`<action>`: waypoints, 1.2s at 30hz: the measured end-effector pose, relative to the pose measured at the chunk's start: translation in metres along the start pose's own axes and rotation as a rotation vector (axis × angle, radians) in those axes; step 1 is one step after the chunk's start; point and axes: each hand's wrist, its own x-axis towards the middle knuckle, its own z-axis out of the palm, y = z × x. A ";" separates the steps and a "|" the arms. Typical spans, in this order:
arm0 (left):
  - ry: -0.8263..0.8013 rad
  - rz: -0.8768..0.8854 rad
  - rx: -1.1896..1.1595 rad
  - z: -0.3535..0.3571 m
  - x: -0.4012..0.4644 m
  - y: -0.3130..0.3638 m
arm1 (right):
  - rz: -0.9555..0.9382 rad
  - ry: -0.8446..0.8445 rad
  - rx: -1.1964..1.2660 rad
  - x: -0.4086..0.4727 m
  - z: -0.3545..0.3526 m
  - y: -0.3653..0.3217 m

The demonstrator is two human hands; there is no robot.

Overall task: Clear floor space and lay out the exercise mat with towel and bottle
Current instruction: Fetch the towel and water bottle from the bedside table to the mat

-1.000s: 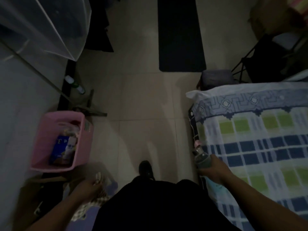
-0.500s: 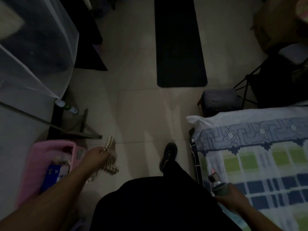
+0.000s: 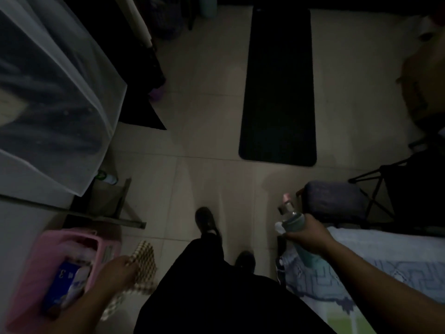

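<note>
While the dark mat (image 3: 277, 88) lay flat ahead, my left hand (image 3: 118, 271) gripped the checked towel (image 3: 143, 266) and my right hand (image 3: 309, 233) the bottle (image 3: 292, 219).

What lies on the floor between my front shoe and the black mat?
Only bare floor tiles lie between the front shoe and the mat, seen in the head view.

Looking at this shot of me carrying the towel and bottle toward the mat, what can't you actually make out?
All in the head view:
- Left hand: its fingers cover the gripped part of the checked towel.
- Bottle: the right hand wraps its lower body; how full it is can't be told.
- Pink basket: contents blurred, labels unreadable.
- Exercise mat: surface detail lost in the dim light.
</note>
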 end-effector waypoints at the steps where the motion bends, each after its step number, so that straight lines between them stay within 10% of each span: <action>1: -0.008 -0.021 -0.002 -0.009 0.014 0.004 | 0.005 0.008 -0.017 0.014 -0.005 -0.017; 19: -0.005 0.087 -0.064 -0.197 0.248 0.277 | 0.250 -0.027 0.078 0.195 -0.087 -0.140; 36: -0.094 0.002 -0.032 -0.130 0.564 0.493 | 0.266 -0.107 0.033 0.588 -0.099 -0.202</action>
